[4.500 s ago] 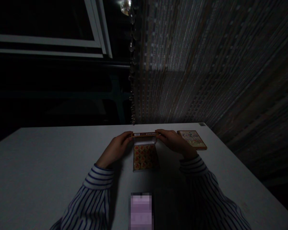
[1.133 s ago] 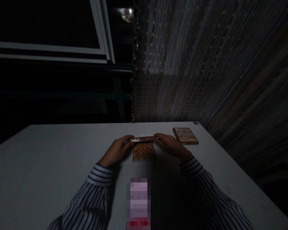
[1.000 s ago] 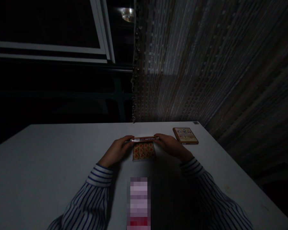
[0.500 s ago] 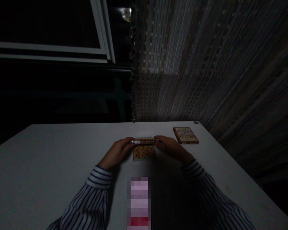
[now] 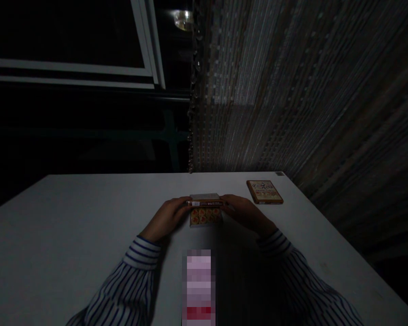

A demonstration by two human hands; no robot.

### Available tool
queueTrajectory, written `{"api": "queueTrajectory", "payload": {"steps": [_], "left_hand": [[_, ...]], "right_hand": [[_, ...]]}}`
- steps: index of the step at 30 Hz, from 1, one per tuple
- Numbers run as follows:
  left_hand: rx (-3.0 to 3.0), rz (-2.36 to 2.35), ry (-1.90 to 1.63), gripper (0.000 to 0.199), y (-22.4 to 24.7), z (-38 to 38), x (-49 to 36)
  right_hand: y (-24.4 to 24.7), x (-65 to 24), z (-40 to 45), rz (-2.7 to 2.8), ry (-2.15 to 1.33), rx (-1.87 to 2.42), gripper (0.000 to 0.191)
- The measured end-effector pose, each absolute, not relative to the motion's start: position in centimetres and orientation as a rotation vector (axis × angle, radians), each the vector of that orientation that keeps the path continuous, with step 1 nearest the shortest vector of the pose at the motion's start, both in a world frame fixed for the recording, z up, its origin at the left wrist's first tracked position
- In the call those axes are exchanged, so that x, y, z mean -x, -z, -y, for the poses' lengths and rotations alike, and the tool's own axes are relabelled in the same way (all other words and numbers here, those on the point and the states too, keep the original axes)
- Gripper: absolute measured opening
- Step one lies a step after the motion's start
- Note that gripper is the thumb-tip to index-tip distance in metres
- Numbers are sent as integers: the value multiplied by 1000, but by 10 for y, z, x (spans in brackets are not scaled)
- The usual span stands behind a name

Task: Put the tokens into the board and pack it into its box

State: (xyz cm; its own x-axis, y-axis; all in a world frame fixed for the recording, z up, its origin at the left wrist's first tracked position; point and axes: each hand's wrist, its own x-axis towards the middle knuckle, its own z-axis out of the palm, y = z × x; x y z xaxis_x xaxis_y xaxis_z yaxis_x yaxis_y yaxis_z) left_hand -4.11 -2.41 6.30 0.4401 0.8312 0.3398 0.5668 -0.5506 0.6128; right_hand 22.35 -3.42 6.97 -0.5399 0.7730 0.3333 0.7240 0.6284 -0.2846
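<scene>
My left hand (image 5: 169,217) and my right hand (image 5: 246,215) grip opposite ends of a flat cardboard box (image 5: 206,203), thumbs near and fingers behind. Its brown edge, printed with a white barcode label, faces me, and a pale grey panel shows behind that edge. Just below, on my side of the box, is a shallow tray of round yellowish pieces (image 5: 206,216) with red markings, like Chinese chess pieces. Whether the tray is joined to the box I cannot tell in the dim light.
A second flat brown box (image 5: 265,192) with large dark characters on its cover lies to the right on the white table (image 5: 88,226). A pixelated pinkish object (image 5: 199,285) stands at the near edge. A string curtain (image 5: 251,90) hangs behind the table.
The held box has tilted a little, so more of its pale panel shows behind the brown edge. Both hands keep their hold. The view has shifted slightly.
</scene>
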Motion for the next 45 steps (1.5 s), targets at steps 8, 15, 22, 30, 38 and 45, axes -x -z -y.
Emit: {"api": "queueTrajectory", "payload": {"steps": [8, 15, 22, 30, 38, 45], "left_hand": [[-2366, -1119, -825, 33, -66, 27, 40], [-2424, -1095, -815, 30, -67, 31, 40], [-2466, -1096, -781, 30, -69, 35, 39], [-2520, -1082, -766, 31, -66, 36, 39], [-2623, -1140, -713, 30, -62, 39, 39], [-2696, -1151, -707, 30, -55, 40, 40]], "right_hand": [[-66, -224, 36, 2444, -144, 1178, 28], [-63, -225, 40, 2449, -108, 1171, 27], [-58, -226, 43, 2471, -108, 1186, 28], [-61, -224, 47, 2491, -109, 1216, 27], [-57, -223, 49, 2538, -10, 1275, 25], [-51, -224, 51, 2555, 50, 1289, 24]]}}
